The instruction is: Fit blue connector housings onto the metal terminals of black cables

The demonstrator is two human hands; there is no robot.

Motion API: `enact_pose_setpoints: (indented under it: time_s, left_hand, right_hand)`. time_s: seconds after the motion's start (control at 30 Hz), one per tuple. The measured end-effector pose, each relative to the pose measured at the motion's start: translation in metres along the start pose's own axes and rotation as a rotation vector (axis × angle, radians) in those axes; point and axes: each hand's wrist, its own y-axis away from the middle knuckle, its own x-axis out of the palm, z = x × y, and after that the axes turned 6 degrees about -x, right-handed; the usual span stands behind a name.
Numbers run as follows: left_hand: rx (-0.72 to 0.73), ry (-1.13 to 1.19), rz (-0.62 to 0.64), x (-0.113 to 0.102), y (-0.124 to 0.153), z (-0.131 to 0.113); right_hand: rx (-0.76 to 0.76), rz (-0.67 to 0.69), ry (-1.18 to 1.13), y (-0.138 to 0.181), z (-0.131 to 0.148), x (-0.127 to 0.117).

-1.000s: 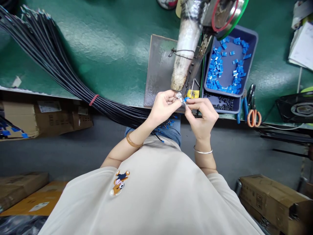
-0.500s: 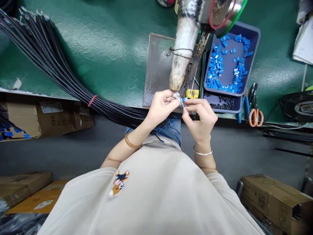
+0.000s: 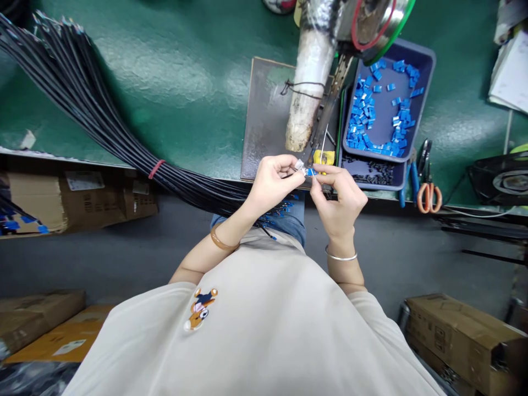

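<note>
My left hand point(image 3: 272, 179) is closed in a pinch on a small whitish piece point(image 3: 300, 165), its far end poking past the fingertips. Just right of it, a small blue connector point(image 3: 311, 172) sits between my two hands, with a thin pale strand across it. The thumb and forefinger of my right hand point(image 3: 340, 192) pinch the connector's right end. Whether the two small parts are joined, I cannot tell. Close above the fingertips hang a white wrapped nozzle point(image 3: 300, 124) and a metal bar point(image 3: 330, 107). A yellow block point(image 3: 324, 158) lies right behind the connector.
A bundle of black cables point(image 3: 119, 135), tied with a red band point(image 3: 156, 169), runs from upper left to my lap. Blue pieces lie in a tray point(image 3: 429, 71) stacked over another of black bits point(image 3: 367, 169). Orange-handled scissors point(image 3: 429, 197) and blue-handled pliers point(image 3: 414, 179) lie at right.
The blue connector now lies more in line between my hands and shows more. My right fingertips have shifted slightly to the right. My left hand has hardly moved.
</note>
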Motion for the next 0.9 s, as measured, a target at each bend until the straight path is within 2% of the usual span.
enact_pose_setpoints:
  time_s: [0.2,0.53,0.9]
  left_hand:
    - [-0.023,0.041,-0.029,0.0008,-0.0038,0.0013]
    - [0.064,-0.093,-0.057,0.0,-0.0014,0.0028]
    - [-0.007,-0.077,-0.023,-0.0014,0.0009,0.0074]
  right_hand:
    - [-0.002,0.009,-0.004,-0.0025,-0.0001,0.0006]
    - [-0.007,-0.008,-0.007,-0.0052,0.0003,0.0003]
    - [-0.043,0.037,-0.011,-0.0005,-0.0024,-0.0007]
